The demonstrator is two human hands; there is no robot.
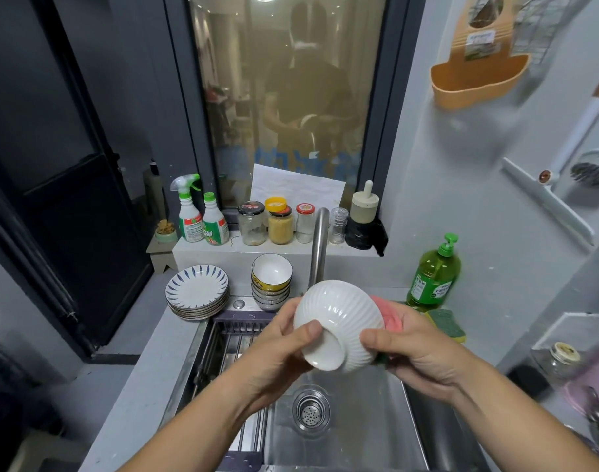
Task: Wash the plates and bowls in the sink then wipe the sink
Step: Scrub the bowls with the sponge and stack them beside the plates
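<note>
Left hand: the left hand (274, 349) came in from the lower left of the frame and gripped the white bowl (339, 325), thumb pressed on the ribbed wall just above the foot ring.
Right hand: the right hand (417, 352) came in from the lower right, thumb on the bowl's right side, fingers closed around a pink sponge (391, 316) held against the bowl's far side.
Bowl: it sat between the two hands at the centre of the frame, tipped so its foot faced the camera and its mouth faced away, held in the air above the sink (359, 434).
Sink: steel, at the lower centre, with the round drain (311, 411) straight below the bowl and a slatted rack (230, 342) across its left part.
Tap: the tap (318, 247) rose behind the bowl, its lower part hidden by it.
Counter left: a stack of blue-patterned plates (197, 291) and, just right of it, a stack of bowls (271, 281), both left of the tap.
Counter right: a green and yellow scouring pad (448, 323) lay near the right hand, with a green soap bottle (434, 274) behind it.
Ledge: spray bottles (202, 212) and jars (277, 223) stood in a row below the window, in the middle of the frame.
</note>
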